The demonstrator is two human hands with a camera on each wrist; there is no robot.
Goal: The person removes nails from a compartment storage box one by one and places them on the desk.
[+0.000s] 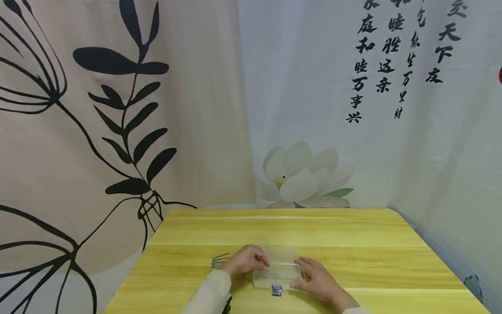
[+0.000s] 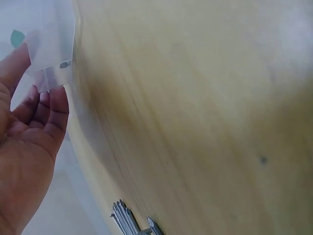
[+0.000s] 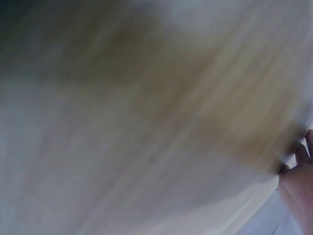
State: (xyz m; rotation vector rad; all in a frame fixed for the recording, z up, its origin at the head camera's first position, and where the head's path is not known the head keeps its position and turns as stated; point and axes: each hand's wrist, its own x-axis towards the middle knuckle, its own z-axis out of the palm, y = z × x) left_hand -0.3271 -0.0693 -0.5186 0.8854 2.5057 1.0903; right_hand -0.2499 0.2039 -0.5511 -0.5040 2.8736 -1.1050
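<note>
A clear plastic box sits near the table's front with its transparent lid raised at the back. A small blue-violet square piece shows at its front side. My left hand grips the box's left end; in the left wrist view the thumb and curled fingers are on either side of the clear plastic. My right hand holds the right end, thumb at the front corner and fingers toward the back. Only part of that hand appears, blurred, at the right wrist view's edge.
Several metal nails lie together on the wooden table, left of the box and beside my left wrist. Their pointed tips show low in the left wrist view. A printed curtain hangs behind the table.
</note>
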